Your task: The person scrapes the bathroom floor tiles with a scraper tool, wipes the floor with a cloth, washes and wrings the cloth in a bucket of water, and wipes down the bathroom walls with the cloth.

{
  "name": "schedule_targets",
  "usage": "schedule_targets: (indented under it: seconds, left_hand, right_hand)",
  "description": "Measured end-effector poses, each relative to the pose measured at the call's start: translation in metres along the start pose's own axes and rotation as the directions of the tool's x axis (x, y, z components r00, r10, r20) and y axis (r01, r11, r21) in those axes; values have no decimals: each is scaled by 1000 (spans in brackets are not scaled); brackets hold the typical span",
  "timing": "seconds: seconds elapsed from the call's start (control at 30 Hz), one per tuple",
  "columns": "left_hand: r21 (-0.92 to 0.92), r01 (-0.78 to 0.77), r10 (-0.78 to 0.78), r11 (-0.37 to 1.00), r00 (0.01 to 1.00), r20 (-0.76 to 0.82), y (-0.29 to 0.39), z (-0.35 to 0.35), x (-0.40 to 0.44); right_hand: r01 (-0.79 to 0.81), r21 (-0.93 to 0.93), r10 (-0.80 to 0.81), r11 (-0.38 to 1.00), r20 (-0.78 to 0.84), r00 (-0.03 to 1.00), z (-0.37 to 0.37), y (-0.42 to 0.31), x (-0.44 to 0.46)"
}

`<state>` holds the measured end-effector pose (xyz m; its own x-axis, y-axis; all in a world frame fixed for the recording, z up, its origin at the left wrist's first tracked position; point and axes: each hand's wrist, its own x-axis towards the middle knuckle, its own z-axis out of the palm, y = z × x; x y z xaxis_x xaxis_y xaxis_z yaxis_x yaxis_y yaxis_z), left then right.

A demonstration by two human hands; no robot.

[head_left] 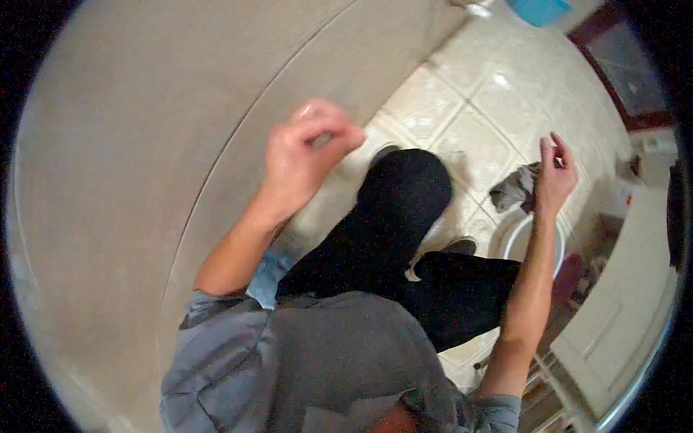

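Note:
My left hand is raised in front of the beige-grey wall, slightly blurred. Its thumb and forefinger curl together into a ring, and nothing shows inside it. Out to the right, my right hand hovers with its fingers partly stretched and a gap beside the thumb; no object is visible between them. A crumpled grey cloth appears just beside the right hand, partly covered by it; I cannot tell whether they touch. Below that hand stands a white bucket, partly hidden by my forearm.
Pale floor tiles lie under my feet, shiny in places. The broad beige-grey wall surface fills the left side. A blue container sits at the top. White cabinet panels stand at right. Light-blue cloth hangs at my waist.

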<state>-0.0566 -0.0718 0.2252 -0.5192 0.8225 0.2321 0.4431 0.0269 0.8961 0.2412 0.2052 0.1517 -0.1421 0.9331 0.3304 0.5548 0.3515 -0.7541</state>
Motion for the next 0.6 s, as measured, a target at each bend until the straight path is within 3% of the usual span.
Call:
schedule_targets:
  seconds: [0.03,0.1,0.17,0.23,0.3,0.37,0.4,0.43,0.47,0.5,0.57,0.6]
  left_hand:
    - [97,30,-30,995,1000,-8,-7,-21,-31]
    - [129,271,-266,954,962,-60,-24,-55,-106]
    - [207,520,-487,828,852,-194,-50,-79,-185]
    - [-27,740,-684,672,606,-405,-91,-93,-293]
    - [-282,790,-790,544,369,-490,-104,-99,-396]
    - [-415,871,-887,263,49,-458,-152,-106,-451]
    - [-413,869,-884,272,56,-464,-169,-103,-469]
    - [-91,974,-843,208,132,-521,-189,-100,-484]
    - [241,964,-804,110,229,-550,-209,-97,-493]
    - [360,917,-793,172,346,-502,-230,-96,-498]
    - [474,847,-772,241,463,-435,-271,-93,-515]
    - [691,656,-598,306,696,-396,-290,-88,-531]
  right_hand:
    - [-23,0,23,1000,49,999,8,-4,-1]
    - [92,-96,-82,991,106,991,18,13,-2]
    - [47,-125,-23,991,188,982,21,20,-4]
    - [53,-66,-39,996,198,979,16,27,-6]
    - [-2,32,-5,999,196,981,-1,18,-4]
    - [27,29,-32,999,165,986,5,24,8]
    - [47,2,-47,999,129,991,3,28,11]
    - [48,2,-48,999,116,992,6,30,7]
    - [23,23,-26,999,132,991,12,35,7]
    - [-4,41,-2,999,152,988,17,39,14]
    - [-42,-17,44,999,159,986,21,31,19]
    - [-11,-23,14,1000,132,991,23,33,19]
